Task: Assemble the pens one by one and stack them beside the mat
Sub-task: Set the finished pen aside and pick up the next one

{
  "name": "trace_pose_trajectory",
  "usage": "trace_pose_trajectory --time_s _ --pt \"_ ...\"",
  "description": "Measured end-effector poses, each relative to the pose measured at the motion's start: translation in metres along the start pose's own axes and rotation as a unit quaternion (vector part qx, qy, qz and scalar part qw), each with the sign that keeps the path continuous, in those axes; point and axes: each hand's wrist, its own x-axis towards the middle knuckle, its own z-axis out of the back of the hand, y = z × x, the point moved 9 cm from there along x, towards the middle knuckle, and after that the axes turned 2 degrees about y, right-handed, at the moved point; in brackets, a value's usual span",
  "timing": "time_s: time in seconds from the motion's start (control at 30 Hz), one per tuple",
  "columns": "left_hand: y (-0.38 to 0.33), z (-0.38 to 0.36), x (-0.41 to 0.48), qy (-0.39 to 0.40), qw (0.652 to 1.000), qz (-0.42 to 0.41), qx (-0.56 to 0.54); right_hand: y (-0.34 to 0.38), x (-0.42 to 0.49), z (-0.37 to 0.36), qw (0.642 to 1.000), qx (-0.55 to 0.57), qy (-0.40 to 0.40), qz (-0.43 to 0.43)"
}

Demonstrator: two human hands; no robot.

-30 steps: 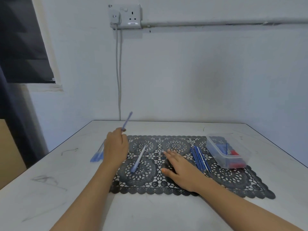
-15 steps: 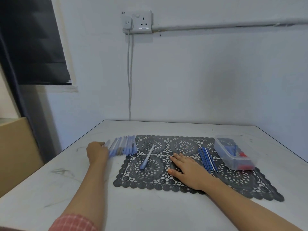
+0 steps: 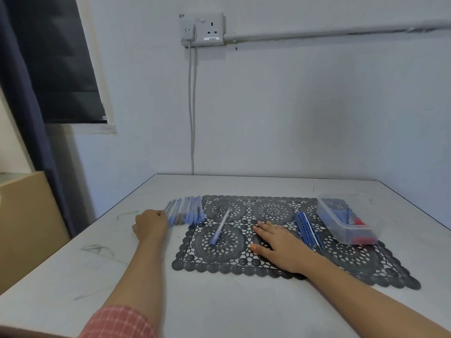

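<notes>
A black lace mat (image 3: 353,261) lies on the white table (image 3: 219,303). Several assembled light-blue pens (image 3: 188,212) sit in a row just off the mat's left edge. My left hand (image 3: 150,224) is curled at the near left end of that row, its fingertips closed on the leftmost pen. A single pale blue pen barrel (image 3: 220,226) lies on the mat. My right hand (image 3: 280,245) rests flat on the mat with fingers spread, holding nothing. To its right is a bundle of blue refills (image 3: 307,229).
A clear plastic box (image 3: 344,222) with blue and red small parts stands on the mat's far right. The table's left edge runs close to my left hand. A wall with a socket (image 3: 211,29) and a hanging cable is behind the table.
One second ago my left hand held a pen raised over the mat's left end. It has since swung left and down to the pen row. My right hand has stayed flat on the mat.
</notes>
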Motion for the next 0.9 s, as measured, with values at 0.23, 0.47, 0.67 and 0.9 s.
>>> trace_pose_trajectory --time_s 0.23,0.47,0.67,0.9 --pt "0.001 -0.008 0.003 0.023 0.994 -0.012 0.105 0.007 0.003 0.015 0.999 -0.024 0.012 -0.017" --pt "0.004 0.0 0.0 -0.003 0.999 0.0 0.035 0.021 0.04 0.043 0.991 0.081 -0.054 -0.09" --pt "0.005 0.005 -0.001 -0.015 1.0 0.007 0.017 0.03 0.069 0.038 0.954 0.221 -0.09 -0.18" --pt "0.004 0.003 -0.002 -0.009 0.999 0.005 0.041 0.049 0.095 0.026 0.965 0.146 -0.076 -0.202"
